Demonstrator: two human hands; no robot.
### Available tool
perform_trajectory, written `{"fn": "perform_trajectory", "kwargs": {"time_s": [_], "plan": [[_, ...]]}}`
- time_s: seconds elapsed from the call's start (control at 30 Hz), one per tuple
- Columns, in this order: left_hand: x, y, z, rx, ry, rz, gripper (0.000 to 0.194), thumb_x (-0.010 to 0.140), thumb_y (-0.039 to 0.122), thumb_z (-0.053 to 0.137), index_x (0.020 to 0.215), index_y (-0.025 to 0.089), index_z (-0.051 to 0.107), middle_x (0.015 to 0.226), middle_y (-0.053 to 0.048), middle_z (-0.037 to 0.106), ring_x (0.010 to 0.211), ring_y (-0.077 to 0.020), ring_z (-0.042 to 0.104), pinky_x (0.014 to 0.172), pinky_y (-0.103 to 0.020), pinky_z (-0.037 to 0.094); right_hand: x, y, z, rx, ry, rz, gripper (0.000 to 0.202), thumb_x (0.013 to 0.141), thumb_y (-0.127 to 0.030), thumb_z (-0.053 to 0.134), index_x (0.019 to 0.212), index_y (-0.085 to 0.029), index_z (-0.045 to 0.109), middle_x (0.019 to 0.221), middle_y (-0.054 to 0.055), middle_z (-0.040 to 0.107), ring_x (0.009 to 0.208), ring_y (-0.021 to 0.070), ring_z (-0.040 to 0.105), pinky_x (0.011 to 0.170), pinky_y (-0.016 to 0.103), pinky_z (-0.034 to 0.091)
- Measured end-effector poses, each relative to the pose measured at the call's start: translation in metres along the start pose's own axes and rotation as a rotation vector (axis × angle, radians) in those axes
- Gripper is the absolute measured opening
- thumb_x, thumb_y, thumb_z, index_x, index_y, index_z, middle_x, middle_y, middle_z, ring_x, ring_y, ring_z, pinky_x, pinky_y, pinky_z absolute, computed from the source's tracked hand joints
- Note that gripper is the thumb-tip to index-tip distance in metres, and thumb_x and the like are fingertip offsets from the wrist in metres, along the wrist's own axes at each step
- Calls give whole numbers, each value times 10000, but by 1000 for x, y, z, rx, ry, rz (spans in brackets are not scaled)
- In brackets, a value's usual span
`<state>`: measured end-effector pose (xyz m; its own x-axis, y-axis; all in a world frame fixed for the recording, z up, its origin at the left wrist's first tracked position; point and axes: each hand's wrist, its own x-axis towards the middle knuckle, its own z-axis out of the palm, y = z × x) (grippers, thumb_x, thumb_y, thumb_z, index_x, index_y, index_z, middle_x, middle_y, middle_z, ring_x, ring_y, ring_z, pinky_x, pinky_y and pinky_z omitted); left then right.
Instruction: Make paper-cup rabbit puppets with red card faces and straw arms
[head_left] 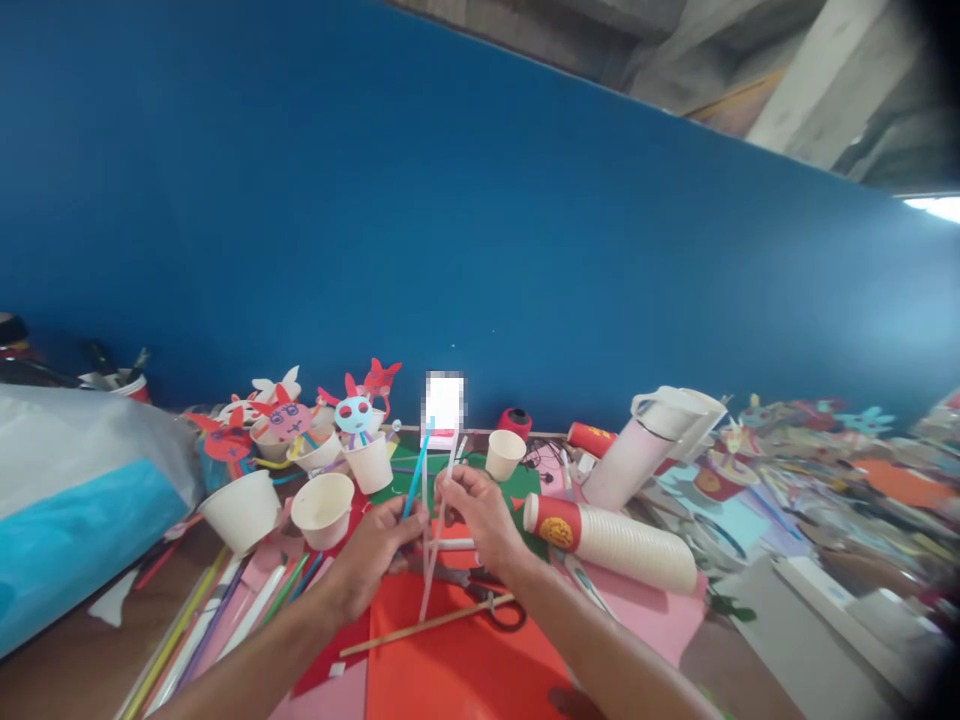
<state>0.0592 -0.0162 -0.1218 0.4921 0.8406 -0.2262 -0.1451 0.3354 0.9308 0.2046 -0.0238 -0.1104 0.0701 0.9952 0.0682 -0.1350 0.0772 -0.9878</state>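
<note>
Left fingers (393, 512): gripping blue strip (418, 470), rising above
Right fingers (462, 482): pinching white strip (428, 590) midway
Cup stack (634, 545): gold emblem (559, 531), unreadable

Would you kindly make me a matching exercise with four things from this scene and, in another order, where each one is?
1. Blue strip
2. Stack of cups
3. Wooden stick
4. Light-blue cutout face

A. Lying across the red-orange sheet
B. Above a white cup
C. On its side, to the right of both hands
D. In the fingers of the left hand

Pairs: 1-D, 2-C, 3-A, 4-B
</note>
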Motion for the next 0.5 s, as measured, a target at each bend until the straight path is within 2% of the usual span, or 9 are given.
{"fn": "perform_trajectory", "kwargs": {"time_s": [0.1,0.23,0.33,0.5], "plan": [[-1,7,-2,-76,24,13,216,717,351,617,751,171,503,616,41,530,499,-57,456,400,-139,251,7,-10,-4,21,-37,63,252,726,-389,603,783,-144,599,665,4,587,555,91,537,471,182,401],[-1,13,-6,-102,40,56,214,722,357,614,747,174,506,610,43,519,472,-53,428,397,-145,297,15,-17,-7,106,-30,96,273,714,-403,618,815,-150,601,654,-5,578,541,82,534,444,167,390],[-2,13,-8,-118,22,62,192,737,343,600,771,179,506,627,36,530,487,-62,455,402,-151,321,19,-18,-5,148,-9,109,291,703,-414,625,832,-154,603,662,-7,579,541,77,540,437,160,391],[-2,12,-6,-117,2,62,152,763,318,573,786,181,512,607,40,540,444,-55,446,384,-152,301,26,-18,4,139,-70,135,295,691,-399,626,840,-145,620,692,12,603,583,95,571,473,178,427]]}}
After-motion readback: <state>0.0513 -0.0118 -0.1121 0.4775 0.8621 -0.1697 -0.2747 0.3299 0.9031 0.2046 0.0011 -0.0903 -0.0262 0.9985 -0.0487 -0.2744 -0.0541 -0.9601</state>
